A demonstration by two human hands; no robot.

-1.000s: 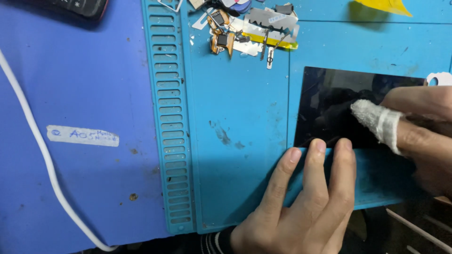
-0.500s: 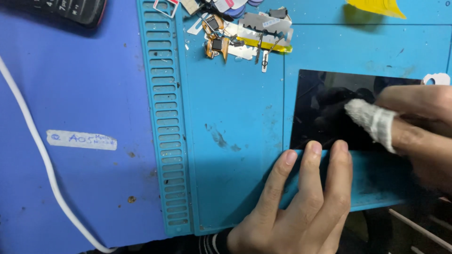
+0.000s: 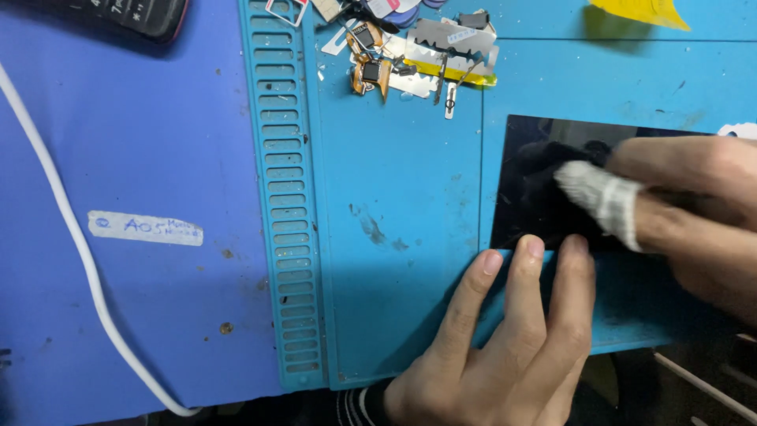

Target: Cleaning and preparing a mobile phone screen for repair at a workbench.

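Observation:
A black glass panel lies flat on the teal work mat at the right. My right hand comes in from the right edge and rests over the panel, one finger wrapped in a white cloth that presses on the glass. My left hand reaches up from the bottom edge. Its three fingertips lie flat on the mat and touch the panel's near edge. The right part of the panel is hidden under my right hand.
A heap of small circuit parts and metal shields lies at the mat's far edge. The mat has a slotted strip on its left. A white cable, a white label, a black device and a yellow piece lie around.
My right hand has slid the cloth-wrapped finger a little to the left across the panel. My left hand has kept its place at the near edge.

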